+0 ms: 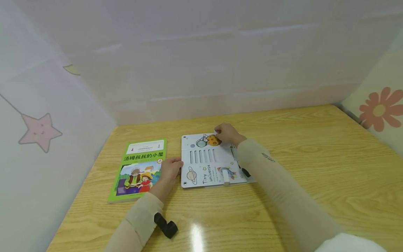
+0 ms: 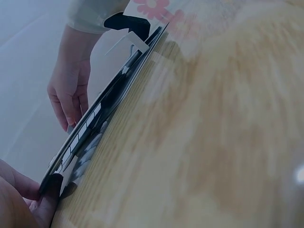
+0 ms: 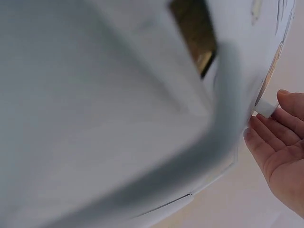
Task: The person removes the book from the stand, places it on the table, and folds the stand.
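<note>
A flat white book stand (image 1: 201,176) printed with "Tiny universe", planets and an astronaut lies on the table, its panels showing slots. My left hand (image 1: 171,168) grips its left edge; in the left wrist view the fingers (image 2: 47,202) pinch that edge near the corner. At the far edge, my right hand (image 1: 229,133) reaches over the printed orange planet. A small white tab (image 3: 265,108) sits between the thumb and fingers of the right hand (image 3: 285,147) in the right wrist view. A white clip (image 1: 225,176) sticks up at the stand's near edge.
A green-bordered children's book (image 1: 138,171) with Chinese lettering lies left of the stand, close to my left forearm. The wooden table (image 1: 315,157) extends to the right. Behind it hangs a pale wall covering (image 1: 195,63).
</note>
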`<state>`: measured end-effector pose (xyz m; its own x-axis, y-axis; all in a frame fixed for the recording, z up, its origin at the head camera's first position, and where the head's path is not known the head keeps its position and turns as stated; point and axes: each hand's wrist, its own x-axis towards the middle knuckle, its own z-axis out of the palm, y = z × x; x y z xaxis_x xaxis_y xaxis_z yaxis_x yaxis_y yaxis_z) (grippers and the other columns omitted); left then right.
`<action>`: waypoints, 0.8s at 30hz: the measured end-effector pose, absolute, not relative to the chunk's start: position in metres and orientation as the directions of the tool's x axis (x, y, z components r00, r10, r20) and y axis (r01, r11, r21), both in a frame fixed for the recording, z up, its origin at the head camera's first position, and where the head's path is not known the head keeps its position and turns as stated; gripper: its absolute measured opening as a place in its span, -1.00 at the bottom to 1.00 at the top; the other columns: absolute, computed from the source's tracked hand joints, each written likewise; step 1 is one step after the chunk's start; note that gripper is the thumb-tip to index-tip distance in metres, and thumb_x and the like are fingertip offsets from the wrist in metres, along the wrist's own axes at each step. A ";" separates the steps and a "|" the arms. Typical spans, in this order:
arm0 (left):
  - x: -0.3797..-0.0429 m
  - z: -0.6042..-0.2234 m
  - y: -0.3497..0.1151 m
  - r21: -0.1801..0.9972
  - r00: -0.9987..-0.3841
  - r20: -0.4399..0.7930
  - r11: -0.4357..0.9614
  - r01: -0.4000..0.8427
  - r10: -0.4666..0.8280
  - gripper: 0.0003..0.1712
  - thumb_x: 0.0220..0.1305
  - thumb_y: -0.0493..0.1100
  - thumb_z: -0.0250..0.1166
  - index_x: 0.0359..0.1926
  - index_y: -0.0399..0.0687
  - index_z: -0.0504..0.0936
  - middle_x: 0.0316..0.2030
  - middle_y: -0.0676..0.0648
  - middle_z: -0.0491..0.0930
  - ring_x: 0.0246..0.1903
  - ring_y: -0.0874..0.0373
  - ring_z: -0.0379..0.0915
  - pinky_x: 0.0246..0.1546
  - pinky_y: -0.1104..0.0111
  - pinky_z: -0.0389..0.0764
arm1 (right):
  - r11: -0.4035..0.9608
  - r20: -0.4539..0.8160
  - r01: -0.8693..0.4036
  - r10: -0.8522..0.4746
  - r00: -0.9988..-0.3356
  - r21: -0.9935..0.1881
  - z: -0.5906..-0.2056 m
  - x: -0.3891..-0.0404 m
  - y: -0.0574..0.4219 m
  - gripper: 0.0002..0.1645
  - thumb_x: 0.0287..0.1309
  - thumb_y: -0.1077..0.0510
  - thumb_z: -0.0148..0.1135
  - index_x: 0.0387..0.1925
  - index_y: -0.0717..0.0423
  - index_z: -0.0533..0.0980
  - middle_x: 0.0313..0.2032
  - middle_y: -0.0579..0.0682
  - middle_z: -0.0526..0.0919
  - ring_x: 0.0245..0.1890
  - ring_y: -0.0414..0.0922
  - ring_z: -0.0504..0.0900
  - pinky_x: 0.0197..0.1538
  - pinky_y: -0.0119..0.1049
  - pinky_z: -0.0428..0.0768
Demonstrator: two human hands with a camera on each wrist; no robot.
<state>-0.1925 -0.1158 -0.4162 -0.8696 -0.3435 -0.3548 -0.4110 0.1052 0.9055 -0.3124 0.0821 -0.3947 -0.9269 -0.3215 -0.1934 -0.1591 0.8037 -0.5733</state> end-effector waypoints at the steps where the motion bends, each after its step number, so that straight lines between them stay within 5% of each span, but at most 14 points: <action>1: -0.192 -0.416 -0.115 0.906 -0.871 -0.353 0.108 -0.409 -0.341 -0.73 0.06 -0.41 0.09 -0.16 -0.40 0.50 -0.27 -0.26 0.51 -0.47 0.15 0.42 -0.52 0.49 0.46 | 0.806 -0.194 -0.158 -0.319 -0.927 -0.570 -0.395 -0.313 0.082 -0.54 0.15 0.20 0.02 0.10 0.24 0.31 0.03 0.12 0.39 -0.04 -0.03 0.35 0.04 -0.19 0.33; 13: -0.201 -0.418 -0.108 0.897 -0.865 -0.395 0.071 -0.436 -0.310 -0.74 0.07 -0.41 0.10 -0.16 -0.37 0.50 -0.24 -0.25 0.50 -0.35 0.07 0.44 -0.38 0.41 0.50 | 0.814 -0.202 -0.127 -0.287 -0.936 -0.567 -0.400 -0.313 0.092 -0.50 0.14 0.18 0.03 0.12 0.25 0.27 0.07 0.15 0.33 -0.01 0.00 0.32 0.06 -0.13 0.29; 19: -0.201 -0.415 -0.116 0.896 -0.866 -0.430 0.001 -0.445 -0.256 -0.69 0.07 -0.42 0.08 -0.11 -0.45 0.43 -0.17 -0.31 0.44 -0.21 0.00 0.42 -0.22 0.34 0.49 | 0.809 -0.182 -0.178 -0.330 -0.926 -0.559 -0.393 -0.306 0.088 -0.45 0.11 0.13 0.06 0.13 0.25 0.25 0.10 0.16 0.31 0.08 0.05 0.26 0.10 -0.10 0.24; 24: -0.199 -0.399 -0.131 0.888 -0.883 -0.433 0.080 -0.452 -0.181 -0.66 0.13 -0.37 0.04 -0.06 -0.49 0.38 -0.16 -0.34 0.43 -0.16 -0.06 0.40 -0.17 0.32 0.46 | 0.803 -0.128 -0.295 -0.414 -0.901 -0.518 -0.380 -0.299 0.088 -0.39 0.11 0.06 0.07 0.15 0.27 0.22 0.11 0.15 0.29 0.11 0.05 0.23 0.12 -0.11 0.21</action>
<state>-0.1990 -0.1307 -0.3990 -0.8829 -0.1814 -0.4331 -0.4522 0.0802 0.8883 -0.2986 0.0884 -0.3798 -0.9010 -0.4144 -0.1282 -0.2954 0.8027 -0.5181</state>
